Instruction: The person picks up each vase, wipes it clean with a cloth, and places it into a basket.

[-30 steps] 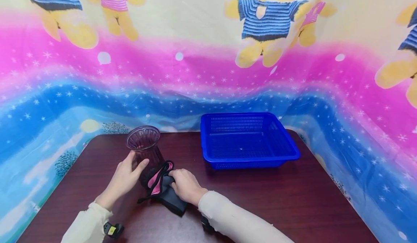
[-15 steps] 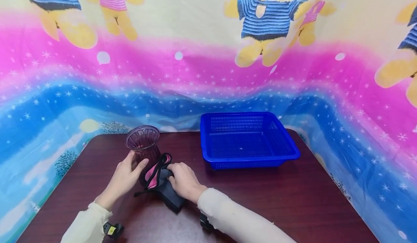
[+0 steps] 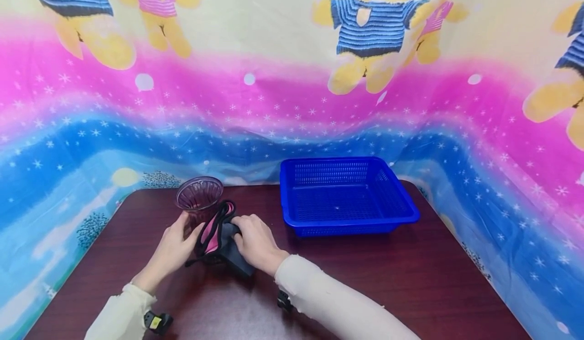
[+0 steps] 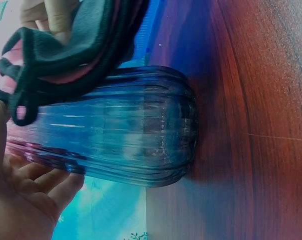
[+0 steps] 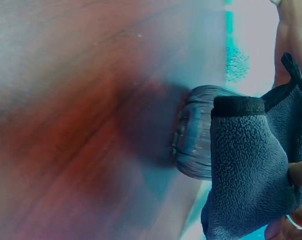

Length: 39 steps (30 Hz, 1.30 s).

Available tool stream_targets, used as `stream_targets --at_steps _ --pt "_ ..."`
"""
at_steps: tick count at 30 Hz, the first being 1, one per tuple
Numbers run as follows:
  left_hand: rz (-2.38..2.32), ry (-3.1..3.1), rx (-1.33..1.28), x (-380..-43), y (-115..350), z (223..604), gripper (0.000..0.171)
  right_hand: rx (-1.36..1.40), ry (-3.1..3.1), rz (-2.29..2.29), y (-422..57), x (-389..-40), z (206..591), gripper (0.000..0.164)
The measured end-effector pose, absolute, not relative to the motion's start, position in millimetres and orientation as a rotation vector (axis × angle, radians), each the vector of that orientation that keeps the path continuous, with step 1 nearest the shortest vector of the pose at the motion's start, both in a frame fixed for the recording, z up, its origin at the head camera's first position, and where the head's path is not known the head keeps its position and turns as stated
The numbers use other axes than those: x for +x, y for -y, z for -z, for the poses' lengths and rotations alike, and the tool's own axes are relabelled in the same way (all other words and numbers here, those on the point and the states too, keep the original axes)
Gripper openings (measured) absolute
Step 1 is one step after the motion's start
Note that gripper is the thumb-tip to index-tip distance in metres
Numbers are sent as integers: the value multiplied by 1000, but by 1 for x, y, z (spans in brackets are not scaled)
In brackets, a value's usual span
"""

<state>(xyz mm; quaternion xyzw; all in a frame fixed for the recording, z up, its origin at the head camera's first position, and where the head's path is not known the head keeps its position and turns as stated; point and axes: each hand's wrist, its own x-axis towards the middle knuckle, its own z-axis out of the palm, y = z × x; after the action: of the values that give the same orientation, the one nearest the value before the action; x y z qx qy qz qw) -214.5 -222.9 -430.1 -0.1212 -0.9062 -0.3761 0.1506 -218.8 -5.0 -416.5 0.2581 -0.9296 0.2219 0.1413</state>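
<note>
A ribbed, purplish clear glass vase [image 3: 198, 193] with a flared rim is upright at the left of the table. My left hand [image 3: 170, 251] holds its left side, fingers around the back and thumb in front. My right hand [image 3: 256, 242] pinches a folded cleaning cloth [image 3: 235, 253], dark grey with a pink face and black trim. The cloth lies against the vase's right front side, covering part of its body in the head view. In the left wrist view, the vase's lower body [image 4: 135, 127] shows below the cloth. A black hanging loop [image 5: 290, 65] sticks out of the cloth.
A blue plastic basket [image 3: 287, 213] with perforated walls stands at the back right of the dark red wooden table [image 3: 365, 274]. A patterned curtain [image 3: 255, 107] hangs behind and along both sides. Each wrist wears a small black device.
My right hand has slid the cloth up along the vase's side, slightly left and away from me. The left hand and the vase have stayed in place.
</note>
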Motion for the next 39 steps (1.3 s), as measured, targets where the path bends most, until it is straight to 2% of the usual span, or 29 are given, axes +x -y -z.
stream_targets --at_steps 4,11,30,39 --pt "1104 2572 -376 -216 224 432 36 736 2644 -665 6 -220 409 23" --pt "1095 2562 -392 -217 224 433 37 725 2652 -690 7 -219 405 22" --pt "1100 2619 -343 -213 224 430 54 755 2708 -623 4 -217 438 15" --pt "1114 2621 -339 -213 223 430 56 771 2758 -555 2 -216 456 15"
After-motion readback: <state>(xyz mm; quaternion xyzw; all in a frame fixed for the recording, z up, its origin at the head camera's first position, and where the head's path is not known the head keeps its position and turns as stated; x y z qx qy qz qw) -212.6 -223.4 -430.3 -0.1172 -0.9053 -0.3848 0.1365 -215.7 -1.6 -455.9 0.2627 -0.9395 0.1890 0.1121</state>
